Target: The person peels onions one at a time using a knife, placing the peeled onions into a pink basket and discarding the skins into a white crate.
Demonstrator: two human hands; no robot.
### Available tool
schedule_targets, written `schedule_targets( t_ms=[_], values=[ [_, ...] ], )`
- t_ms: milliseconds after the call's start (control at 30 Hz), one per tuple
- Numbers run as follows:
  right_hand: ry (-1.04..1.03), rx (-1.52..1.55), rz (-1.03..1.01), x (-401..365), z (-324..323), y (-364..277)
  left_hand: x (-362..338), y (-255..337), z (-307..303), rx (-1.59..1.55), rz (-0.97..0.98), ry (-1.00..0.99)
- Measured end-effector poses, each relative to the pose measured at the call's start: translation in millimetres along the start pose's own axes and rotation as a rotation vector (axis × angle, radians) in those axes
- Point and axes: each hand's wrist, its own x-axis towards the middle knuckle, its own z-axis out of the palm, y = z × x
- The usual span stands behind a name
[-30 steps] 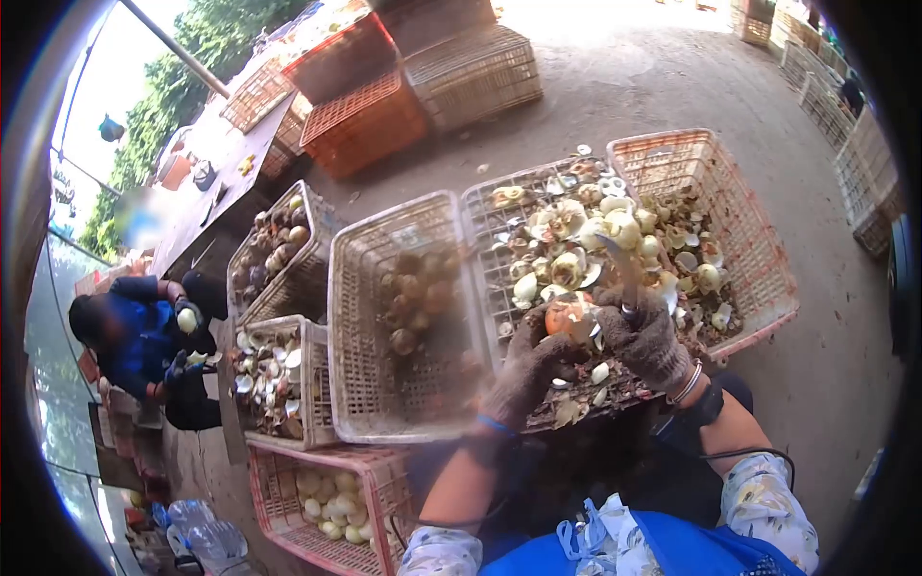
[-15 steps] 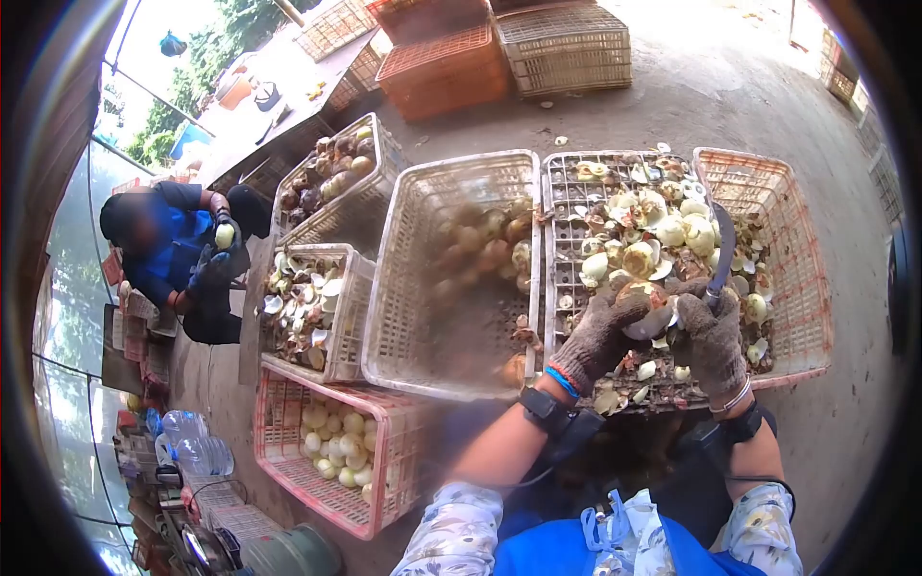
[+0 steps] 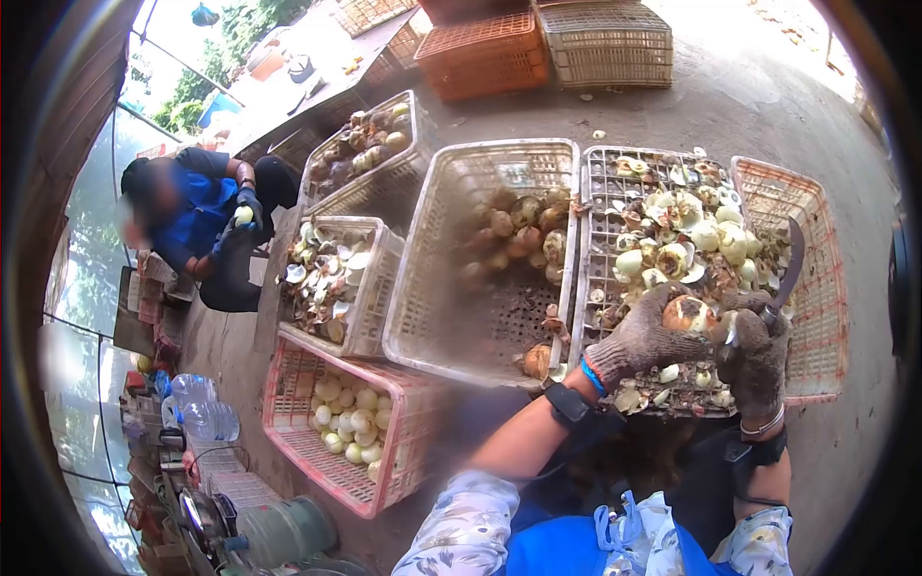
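Note:
My gloved left hand (image 3: 639,338) is wrapped round a brown-skinned onion (image 3: 690,314) with pale streaks. Close beside it, my gloved right hand (image 3: 754,363) grips a curved knife (image 3: 796,257), its blade pointing up and away from the onion. A pale scrap shows at the right thumb, too small to make out clearly. Both hands are over an upturned slatted crate (image 3: 597,206), whose top is strewn with peeled onions (image 3: 706,233), cut ends and skins.
Left of my hands, a large crate (image 3: 408,278) holds unpeeled onions (image 3: 526,228). A pink crate (image 3: 384,480) holds peeled onions (image 3: 353,420); a smaller one (image 3: 363,331) holds peelings. Another crate (image 3: 840,298) stands right. A person (image 3: 206,211) sits at left, holding an onion.
The view has shifted, so the crates appear farther right. My right hand has turned the knife blade outward, away from the onion. The onion remains in my left hand.

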Motion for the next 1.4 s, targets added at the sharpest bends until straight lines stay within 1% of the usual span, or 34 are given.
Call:
schedule_targets(
  t_ms=[67,100,200,233,267,333,367,400,433,467,533,600,633,667,700,733,767,800,833,867,900,933,967,1000,1067,1100,1133,1200,1233,1267,1300,1333,1367,1400],
  values=[
    [0.181,0.096,-0.039,4.4,-1.8,10.8,-4.3,11.1,-2.2,0.047,-0.005,-0.054],
    [0.053,-0.081,-0.076,3.8,-8.2,6.1,-2.8,5.9,-1.3,0.028,0.006,-0.057],
    [-0.052,-0.077,0.026,-0.8,-6.1,4.9,-4.8,1.6,-6.3,-0.057,0.023,-0.108],
    [-0.087,-0.167,-0.115,0.9,-4.0,8.4,-7.7,3.4,-9.1,-0.064,-0.062,-0.098],
    [-0.089,-0.169,-0.109,1.2,2.0,9.9,-9.9,4.6,-10.7,-0.069,-0.065,-0.094],
    [0.0,-0.121,-0.095,-2.3,15.1,6.0,-12.4,2.4,-5.0,-0.09,0.012,0.033],
    [-0.042,-0.252,-0.166,0.2,10.7,15.0,-11.6,3.1,-2.7,0.012,-0.017,0.075],
    [-0.049,-0.172,-0.025,-9.3,20.7,-3.1,-9.7,5.1,-3.0,0.111,-0.045,0.095],
    [-0.068,-0.13,-0.052,-10.0,15.0,1.3,-10.5,8.9,-2.0,0.014,-0.071,0.075],
    [-0.044,-0.089,-0.018,-10.5,11.5,1.9,-10.3,11.9,-2.1,-0.072,-0.102,0.053],
    [0.053,-0.147,0.012,-6.2,0.2,1.9,-5.7,3.9,-0.9,0.047,0.004,0.046],
    [0.087,0.089,0.029,-3.7,-3.3,-3.9,-3.5,-12.4,-3.4,0.313,0.061,0.147],
    [0.085,0.211,0.03,0.3,-4.7,-7.3,-6.5,-6.6,-3.6,0.269,0.048,0.147],
    [0.077,0.335,0.027,6.6,-9.5,-11.8,-10.4,0.5,-2.3,0.333,0.055,0.141],
    [0.035,0.365,0.006,17.5,-25.6,-19.1,-12.4,-0.3,-2.2,0.325,0.052,0.118],
    [0.156,0.258,-0.004,34.8,-42.2,-19.6,-15.6,-0.9,-1.8,0.319,0.046,0.1],
    [0.265,-0.142,-0.181,63.1,-63.2,-3.3,-20.0,0.2,-0.2,0.199,0.118,0.043],
    [0.369,-0.543,-0.357,82.5,-77.2,9.6,-19.6,-3.1,-4.1,0.031,0.092,0.005],
    [0.485,-1.2,-0.462,65.9,-59.6,-2.7,-21.3,-0.8,-4.2,-0.06,0.069,0.012],
    [0.531,-1.008,-0.524,61.8,-55.8,6.2,-23.0,2.0,-4.8,-0.151,0.046,0.023],
    [0.379,-0.739,-0.447,56.3,-50.6,12.0,-24.1,6.3,-2.6,-0.144,0.049,0.014],
    [0.227,-0.476,-0.367,49.5,-45.0,16.0,-24.8,11.8,2.5,0.055,0.12,0.087],
    [0.086,-0.299,-0.218,38.8,-37.6,15.6,-24.8,15.7,7.3,0.252,0.192,0.164],
    [-0.054,-0.12,-0.067,27.4,-28.7,14.4,-25.1,17.3,10.1,0.254,0.193,0.157],
    [-0.148,-0.044,-0.029,11.7,-11.5,14.5,-26.1,19.8,14.8,-0.085,0.16,0.121],
    [-0.166,-0.086,-0.117,15.3,-12.7,35.4,-26.1,23.6,13.5,-0.094,0.107,0.107],
    [-0.17,-0.066,-0.135,7.2,-2.7,24.8,-24.3,22.9,15.0,-0.093,0.106,0.099],
    [-0.149,-0.308,-0.488,9.6,-1.7,29.1,-22.4,20.0,15.3,-0.029,0.022,0.15],
    [-0.147,-0.307,-0.485,11.4,-1.4,32.2,-20.5,16.4,21.2,0.191,0.095,0.187],
    [-0.113,-0.423,-0.575,13.7,-1.4,35.1,-20.6,14.1,20.6,0.192,0.093,0.186],
    [-0.078,-0.54,-0.663,15.4,-0.7,37.2,-20.9,9.9,18.7,0.144,0.159,0.163],
    [-0.077,-0.536,-0.66,15.5,0.8,39.1,-20.8,3.1,15.5,0.097,0.224,0.14],
    [-0.092,-0.519,-0.675,15.2,2.6,41.1,-14.6,-13.9,10.9,0.462,0.504,0.206],
    [-0.105,-0.503,-0.689,15.0,4.0,43.3,-15.5,-26.0,5.1,0.465,0.498,0.203]
  ],
)
